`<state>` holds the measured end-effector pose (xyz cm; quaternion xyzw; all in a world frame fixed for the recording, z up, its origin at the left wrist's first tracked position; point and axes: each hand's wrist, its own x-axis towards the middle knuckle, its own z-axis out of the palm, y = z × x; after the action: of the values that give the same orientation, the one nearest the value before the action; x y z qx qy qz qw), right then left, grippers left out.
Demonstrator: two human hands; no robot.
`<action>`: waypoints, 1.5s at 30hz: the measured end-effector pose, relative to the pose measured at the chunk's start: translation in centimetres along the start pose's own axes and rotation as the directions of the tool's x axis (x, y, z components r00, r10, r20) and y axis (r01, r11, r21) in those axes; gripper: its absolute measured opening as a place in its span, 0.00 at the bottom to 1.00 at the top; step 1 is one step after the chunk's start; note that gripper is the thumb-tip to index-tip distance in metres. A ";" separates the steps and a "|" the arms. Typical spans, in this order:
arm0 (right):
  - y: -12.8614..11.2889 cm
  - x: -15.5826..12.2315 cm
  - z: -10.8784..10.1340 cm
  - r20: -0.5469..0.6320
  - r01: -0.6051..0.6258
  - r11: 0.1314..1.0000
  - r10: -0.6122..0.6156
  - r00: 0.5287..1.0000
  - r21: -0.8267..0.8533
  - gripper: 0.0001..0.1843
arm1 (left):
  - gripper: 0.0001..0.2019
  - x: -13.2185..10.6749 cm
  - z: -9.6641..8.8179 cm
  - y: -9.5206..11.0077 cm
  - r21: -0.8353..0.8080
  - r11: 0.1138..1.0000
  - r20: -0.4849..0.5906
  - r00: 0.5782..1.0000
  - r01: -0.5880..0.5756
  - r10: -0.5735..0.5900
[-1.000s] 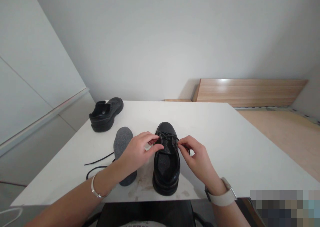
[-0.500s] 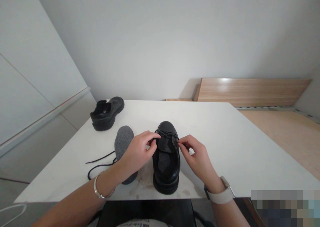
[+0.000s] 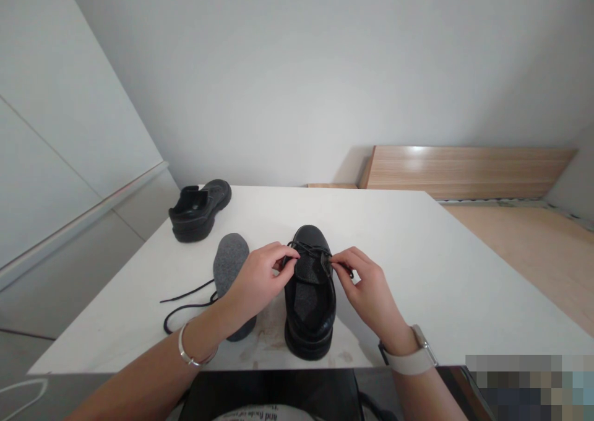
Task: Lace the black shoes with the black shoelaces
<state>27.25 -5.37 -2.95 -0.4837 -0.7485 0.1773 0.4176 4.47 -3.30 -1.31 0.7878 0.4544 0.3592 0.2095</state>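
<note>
Black leather lace-up shoe [image 3: 310, 297] stands at the near edge of the white table [image 3: 417, 254], toe pointing far. Left hand [image 3: 258, 283] and right hand [image 3: 367, 291] each pinch its black shoelace [image 3: 308, 248] between thumb and forefinger at the eyelets. Grey felt insole [image 3: 229, 261] lies just left; second black shoe [image 3: 199, 209] far left.

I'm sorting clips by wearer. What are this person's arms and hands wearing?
No sleeves or gloves show. The left hand has a thin silver bangle at its wrist; the right hand has a watch with a pale cream strap at its wrist.
</note>
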 end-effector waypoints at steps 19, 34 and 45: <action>-4.2 0.5 0.1 0.124 0.070 0.922 -0.025 0.992 -0.381 0.19 | 0.09 0.2 0.1 0.8 0.067 0.997 0.060 0.998 -0.033 0.029; -7.2 4.1 -0.1 0.019 0.134 0.901 -0.138 0.990 -0.413 0.09 | 0.06 2.8 -2.4 3.9 0.148 0.974 -0.102 0.977 -0.171 0.187; -9.2 6.8 -1.5 -0.353 0.249 0.953 -0.176 0.919 0.174 0.05 | 0.03 5.2 -3.9 7.0 -0.446 0.877 -0.246 0.967 -0.179 0.071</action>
<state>21.87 -4.01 7.19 -0.3739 -0.6917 0.1264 0.6048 7.20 -2.27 7.76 0.6973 0.3235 0.5562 0.3160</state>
